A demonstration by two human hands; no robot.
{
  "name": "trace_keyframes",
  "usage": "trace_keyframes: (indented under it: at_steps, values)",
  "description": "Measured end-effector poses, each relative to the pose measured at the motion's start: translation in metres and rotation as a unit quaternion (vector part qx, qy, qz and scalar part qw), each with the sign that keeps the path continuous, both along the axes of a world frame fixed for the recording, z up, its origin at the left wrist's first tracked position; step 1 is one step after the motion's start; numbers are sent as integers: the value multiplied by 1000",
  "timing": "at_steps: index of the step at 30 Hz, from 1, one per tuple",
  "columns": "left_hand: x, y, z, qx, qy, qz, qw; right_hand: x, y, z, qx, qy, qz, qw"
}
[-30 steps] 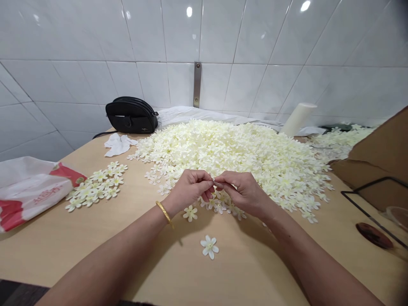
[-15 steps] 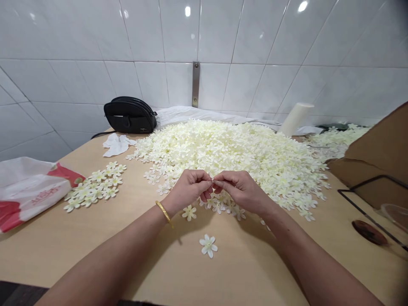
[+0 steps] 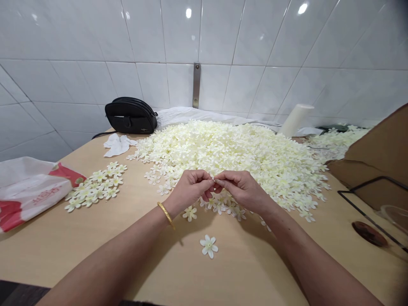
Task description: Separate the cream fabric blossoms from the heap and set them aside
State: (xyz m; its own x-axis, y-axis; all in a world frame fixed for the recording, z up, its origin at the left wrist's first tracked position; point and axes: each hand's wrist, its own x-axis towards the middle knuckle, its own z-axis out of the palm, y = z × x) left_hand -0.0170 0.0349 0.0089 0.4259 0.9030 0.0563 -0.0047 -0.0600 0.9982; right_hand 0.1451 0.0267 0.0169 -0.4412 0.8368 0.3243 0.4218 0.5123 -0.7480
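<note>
Fingers [image 3: 205, 185] of left hand [image 3: 188, 190] and right hand [image 3: 247, 191] pinch together at the near edge of the pile [image 3: 229, 146], any held thing hidden, seemingly fine handling that next calls for steadiness, 1 flower [image 3: 208, 246] before the pile.

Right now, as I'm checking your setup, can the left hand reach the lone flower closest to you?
Probably yes: the lone flower lies uncovered on the table near the left hand, though that hand is pinched close beside the right hand.
</note>
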Motion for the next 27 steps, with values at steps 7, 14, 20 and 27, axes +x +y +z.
trace_keyframes:
  at_steps: [7, 14, 20, 27]
  values:
    - [0, 1, 0, -3, 4, -2, 1000, 0, 0, 0, 8, 5, 13, 1000]
    - [2, -3, 3, 19, 33, -7, 999, 3, 1, 1, 84, -60, -1, 995]
    - [1, -1, 0, 6, 25, -24, 999, 4, 1, -2, 161, -114, 12, 980]
    - [2, -1, 0, -16, -12, -15, 1000, -2, -2, -3, 143, -87, -35, 985]
